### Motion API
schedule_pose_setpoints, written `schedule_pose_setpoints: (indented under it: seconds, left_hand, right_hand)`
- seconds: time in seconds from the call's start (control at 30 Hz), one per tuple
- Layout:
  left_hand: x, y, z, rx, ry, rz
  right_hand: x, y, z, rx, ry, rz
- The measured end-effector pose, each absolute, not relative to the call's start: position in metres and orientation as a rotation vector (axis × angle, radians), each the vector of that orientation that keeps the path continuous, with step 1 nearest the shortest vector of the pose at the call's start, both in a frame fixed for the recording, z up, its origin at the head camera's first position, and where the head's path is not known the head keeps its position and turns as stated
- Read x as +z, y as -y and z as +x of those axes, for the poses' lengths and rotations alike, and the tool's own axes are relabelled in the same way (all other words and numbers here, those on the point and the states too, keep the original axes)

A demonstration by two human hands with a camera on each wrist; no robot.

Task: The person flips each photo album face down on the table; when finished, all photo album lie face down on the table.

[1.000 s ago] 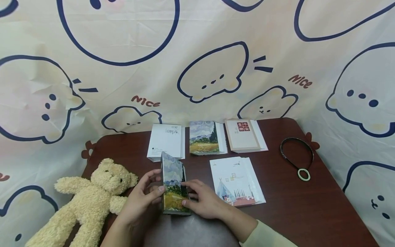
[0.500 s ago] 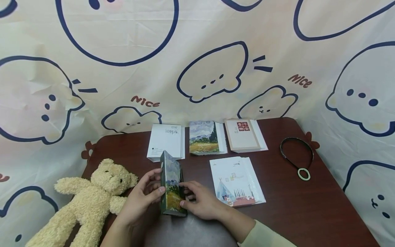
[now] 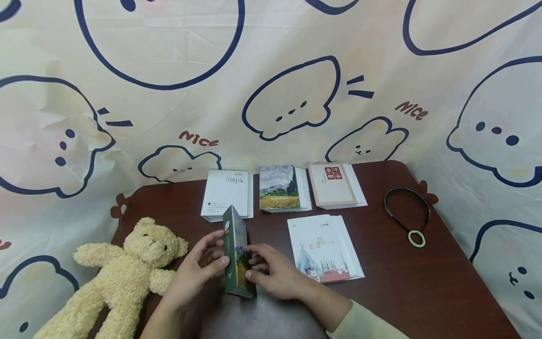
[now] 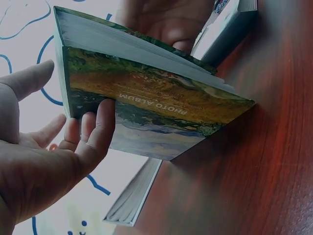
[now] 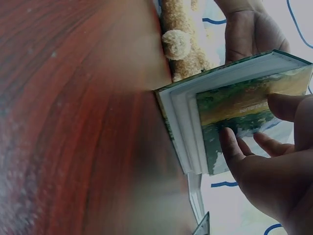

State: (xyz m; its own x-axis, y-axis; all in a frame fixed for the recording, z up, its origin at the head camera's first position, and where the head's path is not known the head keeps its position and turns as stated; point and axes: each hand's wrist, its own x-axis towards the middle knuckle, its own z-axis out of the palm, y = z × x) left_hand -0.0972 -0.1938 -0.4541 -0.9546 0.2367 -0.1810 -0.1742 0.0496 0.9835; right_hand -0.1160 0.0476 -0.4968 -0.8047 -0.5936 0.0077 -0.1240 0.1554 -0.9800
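A photo album (image 3: 230, 235) with a painted landscape cover and green spine is propped up between my hands, spine upward, its pages' edge on the table in the right wrist view. My left hand (image 3: 195, 269) holds it from the left, thumb at the spine; fingertips press the cover lettered "PHOTO ALBUM" (image 4: 151, 105). From the other side, my right hand (image 3: 277, 275) holds it with thumb and bent fingers on the opposite cover (image 5: 215, 103). Part of the left hand's fingers is hidden behind the album in the head view.
On the dark red table (image 3: 406, 292) lie a white album (image 3: 224, 193), a landscape album (image 3: 275, 188), a beige album (image 3: 332, 190) and a tent-pictured album (image 3: 319, 249). A teddy bear (image 3: 123, 273) lies left. A cord necklace with a ring pendant (image 3: 417, 239) lies right.
The album has turned in my hands: its landscape cover has swung away to the right and the green spine now faces up more. My hands have stayed nearly in place.
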Motion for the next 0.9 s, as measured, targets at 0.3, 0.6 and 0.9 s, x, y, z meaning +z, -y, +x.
schedule_pose_setpoints:
  seconds: [0.3,0.6,0.9]
  left_hand:
    - [-0.456,0.188,-0.096,2.03,-2.006,0.042]
    - [-0.463,0.182,-0.098,1.995,-2.056,0.104]
    - [-0.471,0.175,-0.102,1.946,-2.09,0.21]
  right_hand:
    - [-0.487,-0.052,-0.115,-1.73,-2.025,-0.665]
    - [-0.481,-0.06,-0.114,-1.746,-2.084,-0.624]
    - [-0.474,-0.069,-0.116,-1.853,-2.005,-0.617]
